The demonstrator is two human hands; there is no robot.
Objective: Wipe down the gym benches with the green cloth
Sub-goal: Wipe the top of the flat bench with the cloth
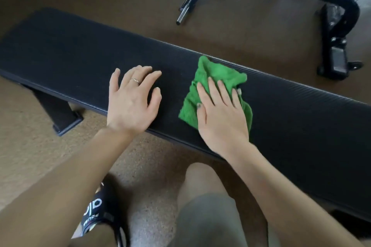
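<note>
While "alo" marks the slide [96, 208], hands press bench [60, 50], cloth [216, 78].

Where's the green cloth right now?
In the head view, the green cloth lies on the black bench right of centre, pressed flat under the right hand, with the left hand beside it.

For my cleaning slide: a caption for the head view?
Right hand presses a crumpled green cloth on the long black padded bench; left hand rests alongside.
</note>
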